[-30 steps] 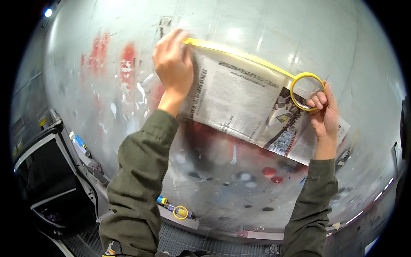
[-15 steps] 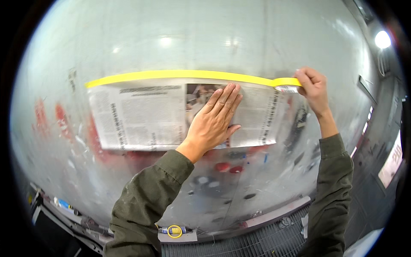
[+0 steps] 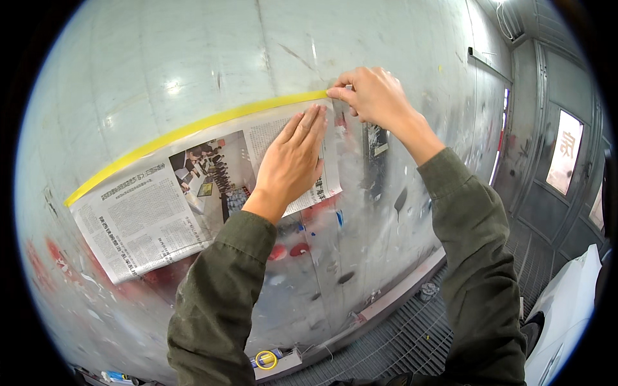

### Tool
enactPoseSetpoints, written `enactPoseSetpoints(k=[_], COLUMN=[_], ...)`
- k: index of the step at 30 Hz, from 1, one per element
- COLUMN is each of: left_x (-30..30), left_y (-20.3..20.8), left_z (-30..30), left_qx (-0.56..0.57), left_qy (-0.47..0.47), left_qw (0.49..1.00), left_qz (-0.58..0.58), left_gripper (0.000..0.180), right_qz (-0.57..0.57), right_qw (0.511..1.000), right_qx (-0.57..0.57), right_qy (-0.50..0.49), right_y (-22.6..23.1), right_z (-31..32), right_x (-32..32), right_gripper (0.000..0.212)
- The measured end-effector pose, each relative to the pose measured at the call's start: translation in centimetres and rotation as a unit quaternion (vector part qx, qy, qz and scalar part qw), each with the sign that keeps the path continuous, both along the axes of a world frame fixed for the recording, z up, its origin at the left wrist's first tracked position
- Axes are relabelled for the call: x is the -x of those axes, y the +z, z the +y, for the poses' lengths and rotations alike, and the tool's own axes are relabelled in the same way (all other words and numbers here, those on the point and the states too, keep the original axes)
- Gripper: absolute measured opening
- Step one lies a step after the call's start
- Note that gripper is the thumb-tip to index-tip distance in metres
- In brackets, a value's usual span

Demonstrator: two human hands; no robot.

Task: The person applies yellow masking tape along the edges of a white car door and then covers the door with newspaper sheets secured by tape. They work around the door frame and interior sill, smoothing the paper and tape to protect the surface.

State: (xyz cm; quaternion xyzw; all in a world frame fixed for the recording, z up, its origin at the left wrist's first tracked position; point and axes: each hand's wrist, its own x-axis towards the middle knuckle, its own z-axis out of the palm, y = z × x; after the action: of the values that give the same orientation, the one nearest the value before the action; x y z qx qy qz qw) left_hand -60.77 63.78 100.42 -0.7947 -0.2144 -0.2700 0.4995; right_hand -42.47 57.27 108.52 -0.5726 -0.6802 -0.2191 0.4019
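A pale grey metal wall [image 3: 193, 58], smeared with red and dark paint spots, fills the view. Below runs a dark grated floor [image 3: 399, 341]. At right, a lit window [image 3: 566, 151] glows in grey panelling.

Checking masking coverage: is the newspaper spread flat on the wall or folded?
Spread flat: the newspaper lies open against the wall, yellow tape along its top edge, left hand pressing it.

Grey metal wall [image 3: 193, 58], paint-spattered, red smears low left. Newspaper sheet [image 3: 154, 212] lies flat on it, top edge held by a yellow masking tape strip [image 3: 193, 130] running from low left up to the right.
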Motion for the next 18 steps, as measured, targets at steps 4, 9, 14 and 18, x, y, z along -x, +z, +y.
enactPoseSetpoints(k=[4,9,14,18], left_x=[-0.3,-0.5,-0.1,2.5], left_y=[0.2,0.3,0.3,0.5], left_z=[-0.2,-0.1,-0.4,-0.4], left_qx=[-0.003,-0.004,-0.009,-0.003], left_qy=[-0.006,-0.014,0.005,-0.008], left_qw=[1.0,1.0,1.0,0.998], left_qz=[-0.007,-0.01,-0.004,-0.065], left_gripper=[0.065,0.065,0.065,0.066], right_qz=[-0.024,-0.018,-0.005,-0.035], right_qw=[0.999,0.999,0.999,0.997], right_qx=[-0.022,-0.018,-0.015,-0.033], right_qy=[-0.02,-0.025,-0.039,-0.057], right_y=[0.0,0.2,0.1,0.2], right_z=[0.9,1.5,2.3,2.6], right_x=[0.2,0.6,1.6,1.5], right_gripper=[0.022,0.024,0.025,0.02])
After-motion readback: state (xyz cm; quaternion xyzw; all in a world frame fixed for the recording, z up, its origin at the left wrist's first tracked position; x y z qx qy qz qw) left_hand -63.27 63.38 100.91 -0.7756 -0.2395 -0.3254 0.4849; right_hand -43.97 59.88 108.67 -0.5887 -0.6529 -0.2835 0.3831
